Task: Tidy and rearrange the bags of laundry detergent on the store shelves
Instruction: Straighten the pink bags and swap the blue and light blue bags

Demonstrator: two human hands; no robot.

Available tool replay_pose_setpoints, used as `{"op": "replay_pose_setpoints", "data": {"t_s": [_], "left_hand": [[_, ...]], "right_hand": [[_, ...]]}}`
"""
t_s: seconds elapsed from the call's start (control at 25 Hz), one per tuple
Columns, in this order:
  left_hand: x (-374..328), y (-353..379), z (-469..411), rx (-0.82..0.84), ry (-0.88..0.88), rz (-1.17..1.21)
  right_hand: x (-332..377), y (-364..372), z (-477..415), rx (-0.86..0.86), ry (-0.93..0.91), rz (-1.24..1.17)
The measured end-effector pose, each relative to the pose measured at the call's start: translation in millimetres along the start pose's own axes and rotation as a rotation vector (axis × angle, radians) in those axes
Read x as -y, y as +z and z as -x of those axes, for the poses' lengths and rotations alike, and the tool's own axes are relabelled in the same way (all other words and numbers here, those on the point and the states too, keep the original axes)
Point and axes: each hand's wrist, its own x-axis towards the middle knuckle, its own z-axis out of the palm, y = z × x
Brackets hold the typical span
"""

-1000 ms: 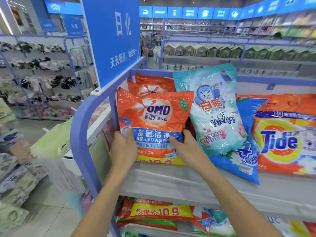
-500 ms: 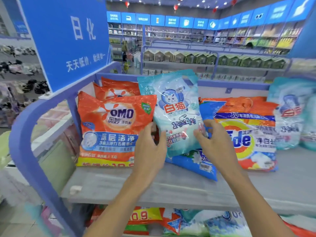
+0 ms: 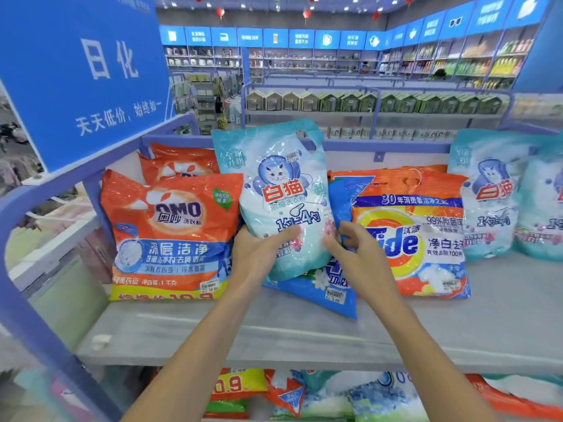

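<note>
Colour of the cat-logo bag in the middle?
The bag is pale teal and white; head view.

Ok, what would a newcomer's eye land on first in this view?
The pale teal cat-logo bag mid-shelf, gripped low by the left hand, the right hand at its lower right edge. Flanking it, the orange OMO bag on the left and the orange Tide bag on the right.

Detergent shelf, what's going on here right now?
A person is tidying bags of laundry detergent on the shelf. The left hand and right hand both grip the lower part of a teal cat bag, holding it upright. It sits between the OMO bag and the Tide bag, overlapping a blue bag lying slanted beneath it. More cat bags stand at the far right.
</note>
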Motion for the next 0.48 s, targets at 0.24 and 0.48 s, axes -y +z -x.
{"op": "replay_pose_setpoints", "data": {"t_s": [0.24, 0.48], "left_hand": [[-17.7, -11.3, 10.0, 0.011, 0.135, -0.017], [-61.1, -30.4, 25.8, 0.066, 0.222, 0.141]], "right_hand": [[-36.9, -14.2, 41.9, -0.157, 0.117, 0.077], [-27.2, -2.5, 54.9, -0.04, 0.286, 0.209]]}}
